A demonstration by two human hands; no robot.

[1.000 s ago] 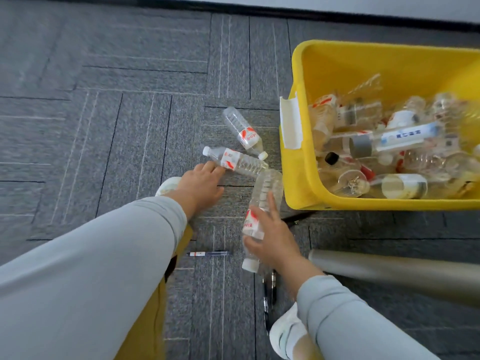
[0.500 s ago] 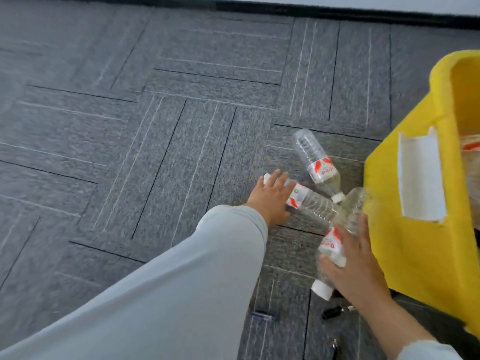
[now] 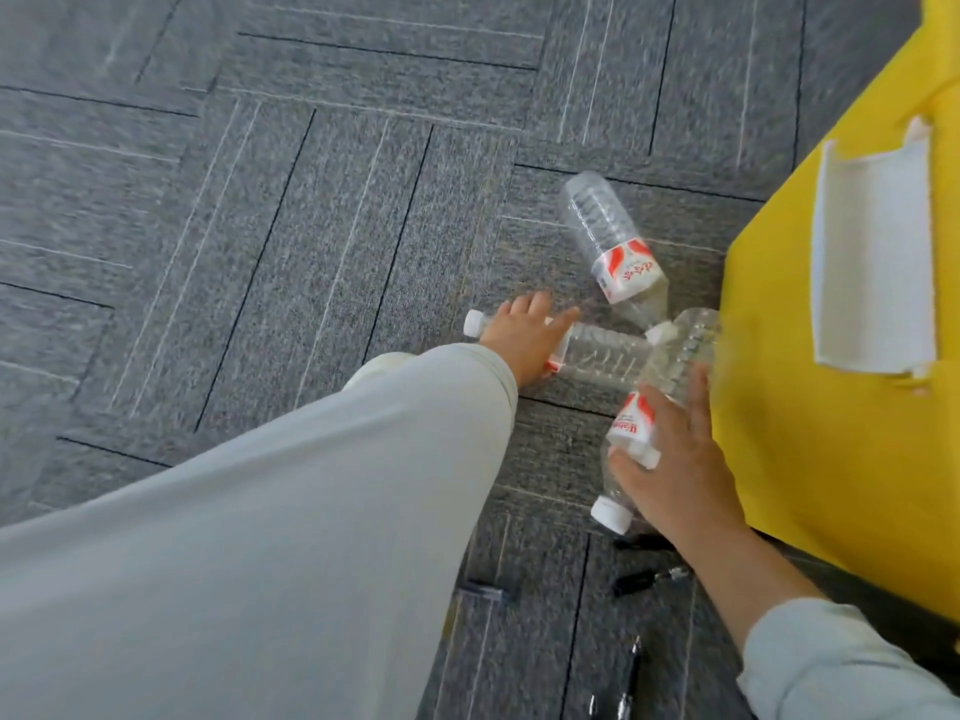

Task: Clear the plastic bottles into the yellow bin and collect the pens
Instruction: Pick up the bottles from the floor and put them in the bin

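Step in hand is bottle clearing; pens not yet started.

Right hand (image 3: pixel 675 459) grasps the near bottle (image 3: pixel 670 356) around its label, thumb on the near side, fingers wrapped over the far side. Its white cap points near-left and its base points far-right, just beside the left wall of the yellow bin (image 3: pixel 831 459). Bottle looks lifted off the carpet (image 3: pixel 260 252), but blur makes that hard to confirm.

Left hand (image 3: pixel 524 340) lies over the middle bottle (image 3: pixel 602 356), which is flat on the carpet with its cap to the left. Fingers look fairly straight across the neck and label. Thumb is hidden, so no closed grip shows; call it resting on, not grasping.

Far bottle (image 3: pixel 608 241) lies untouched, cap end pointing near-right and ending close to the other two bottles and beside the bin. White tag (image 3: pixel 872 257) sits on the bin's outer wall. Bin interior is out of view.

Pens on the carpet near the person: black pen (image 3: pixel 631 678) at the bottom edge, a short black pen (image 3: pixel 641 579) under the right wrist, and a blurred dark pen (image 3: pixel 483 592) by the left sleeve (image 3: pixel 260 537).

Next move, my judgement: raise the near bottle over the bin rim and let go, curl the left hand round the middle bottle, then take the far bottle. Empty bottles are light and round, so they may roll if nudged. Pens come after.
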